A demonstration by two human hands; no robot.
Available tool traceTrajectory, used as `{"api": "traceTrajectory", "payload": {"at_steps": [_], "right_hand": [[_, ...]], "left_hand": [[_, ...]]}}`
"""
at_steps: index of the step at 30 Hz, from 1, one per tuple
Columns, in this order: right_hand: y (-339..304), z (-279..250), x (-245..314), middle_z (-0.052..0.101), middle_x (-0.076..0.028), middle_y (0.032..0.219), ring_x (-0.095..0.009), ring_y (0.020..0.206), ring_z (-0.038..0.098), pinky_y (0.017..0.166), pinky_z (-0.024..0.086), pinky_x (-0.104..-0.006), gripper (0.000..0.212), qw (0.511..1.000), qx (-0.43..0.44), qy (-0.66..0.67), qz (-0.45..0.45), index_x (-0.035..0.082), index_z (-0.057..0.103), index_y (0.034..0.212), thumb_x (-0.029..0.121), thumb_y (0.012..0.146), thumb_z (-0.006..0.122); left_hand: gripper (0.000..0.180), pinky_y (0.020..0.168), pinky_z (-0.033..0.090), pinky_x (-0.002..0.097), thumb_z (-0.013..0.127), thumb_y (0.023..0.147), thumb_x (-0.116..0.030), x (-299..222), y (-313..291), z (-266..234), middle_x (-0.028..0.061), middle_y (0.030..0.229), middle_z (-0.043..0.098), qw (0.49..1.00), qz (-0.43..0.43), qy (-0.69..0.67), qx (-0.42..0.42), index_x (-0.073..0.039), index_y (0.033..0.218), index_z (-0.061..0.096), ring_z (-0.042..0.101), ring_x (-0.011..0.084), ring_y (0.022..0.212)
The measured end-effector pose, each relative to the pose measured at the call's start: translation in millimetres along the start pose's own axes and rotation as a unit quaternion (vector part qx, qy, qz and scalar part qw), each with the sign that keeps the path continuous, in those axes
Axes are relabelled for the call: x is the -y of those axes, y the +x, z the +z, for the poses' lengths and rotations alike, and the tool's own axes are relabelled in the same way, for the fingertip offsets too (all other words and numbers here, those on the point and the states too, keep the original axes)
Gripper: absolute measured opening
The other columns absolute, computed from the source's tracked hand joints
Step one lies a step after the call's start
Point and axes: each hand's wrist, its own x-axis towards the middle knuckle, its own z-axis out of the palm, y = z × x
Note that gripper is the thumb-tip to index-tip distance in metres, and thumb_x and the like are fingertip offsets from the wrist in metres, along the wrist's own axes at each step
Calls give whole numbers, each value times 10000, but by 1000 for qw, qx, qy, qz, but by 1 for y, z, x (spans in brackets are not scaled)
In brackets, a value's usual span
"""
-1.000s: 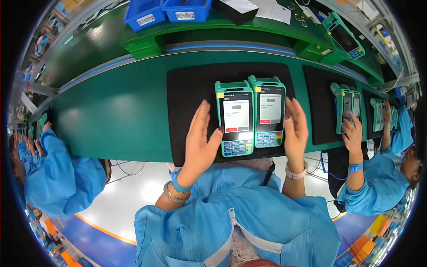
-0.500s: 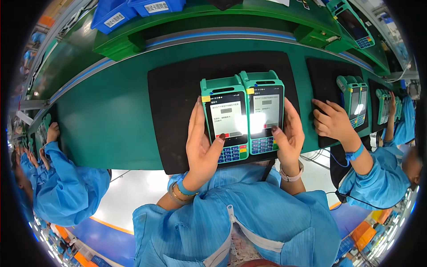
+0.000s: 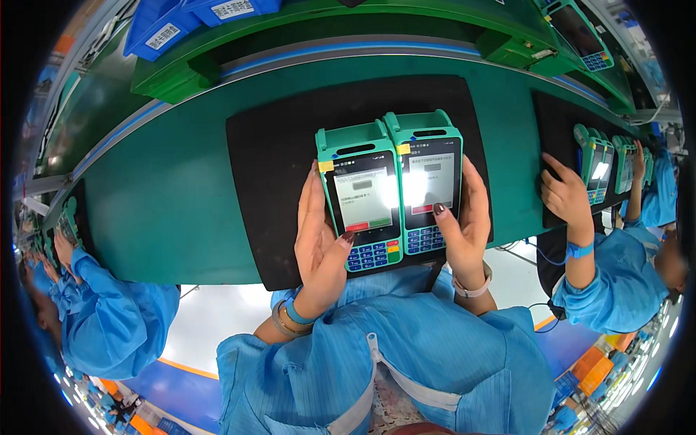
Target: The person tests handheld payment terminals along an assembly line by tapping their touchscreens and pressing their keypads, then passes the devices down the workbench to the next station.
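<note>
Two green handheld payment terminals sit side by side over the black mat, screens up and lit. My left hand is closed around the outer side of the left payment terminal. Its thumb lies at the lower screen edge, just under a red button beside a green one. The right payment terminal is gripped along its outer edge by my right hand. That thumb touches the lower screen next to a red button. Small yellow labels mark both top left corners. The fingers behind the cases are partly hidden.
A raised green shelf runs along the back, with blue bins at its left and another terminal at its right. Co-workers in blue sit on both sides; a hand on the right is near more terminals.
My view has shifted a little. The left thumb has drawn down off the red button, uncovering red and green buttons. On the right screen a red button now shows by the thumb.
</note>
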Motion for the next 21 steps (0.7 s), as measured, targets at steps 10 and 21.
{"api": "traceTrajectory", "payload": {"at_steps": [10, 21], "right_hand": [[1, 10, 1, 448, -191, 1303, -280, 1204, 506, 1005, 421, -382, 715, 995, -12, -97, -7, -35, 313, 1430, 67, 815, 665], [-2, -6, -1, 462, -194, 1395, -274, 1276, 485, 1062, 388, -383, 570, 999, -16, 36, 20, -22, 380, 1435, 112, 908, 554]], "left_hand": [[717, 1158, 262, 417, 508, 874, -40, 0, 1, -1, 207, 1585, 135, 999, -1, 38, 0, 3, 1521, 201, 194, 318, 1466], [1243, 1058, 377, 533, 863, 647, -173, -23, -10, 6, 345, 1541, -23, 925, 77, 352, 118, -150, 1551, 10, 174, 547, 1405]]}}
